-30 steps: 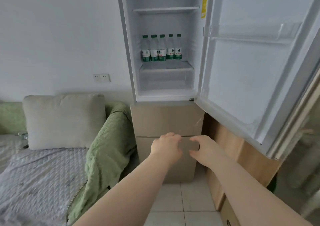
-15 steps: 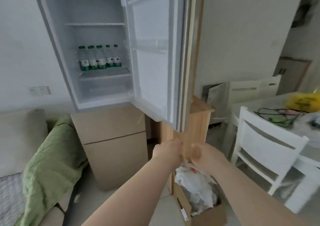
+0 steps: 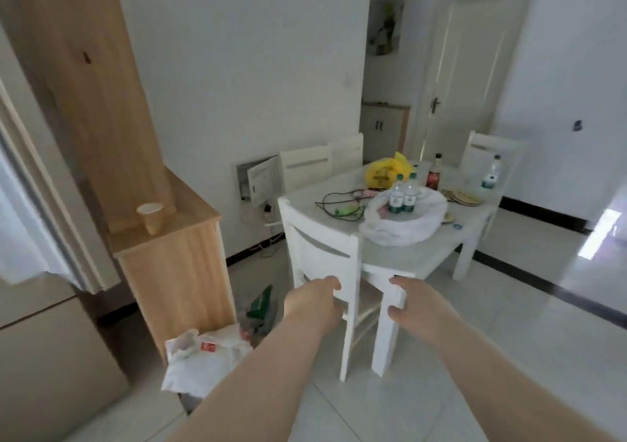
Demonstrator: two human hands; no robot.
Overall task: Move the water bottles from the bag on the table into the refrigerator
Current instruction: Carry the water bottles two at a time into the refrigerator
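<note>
Two water bottles (image 3: 402, 194) with green labels stand upright in a white plastic bag (image 3: 403, 224) on the white table (image 3: 400, 258). A third water bottle (image 3: 491, 174) stands alone at the table's far right. My left hand (image 3: 314, 300) and my right hand (image 3: 412, 302) are stretched out in front of me, low before the table, fingers loosely curled and holding nothing. Both are well short of the bag. The refrigerator's open door edge (image 3: 20, 183) shows at the far left; its shelves are out of view.
A white chair (image 3: 325, 258) stands between me and the table. A wooden cabinet (image 3: 176, 258) with a paper cup (image 3: 151, 217) is on the left, a box of plastic bags (image 3: 203, 356) at its foot. Yellow bag (image 3: 385, 173), cola bottle (image 3: 434, 173) and cables lie on the table.
The view has swung right, away from the refrigerator with its row of bottles, to the table and the bag. Both hands stay empty in front of me.
</note>
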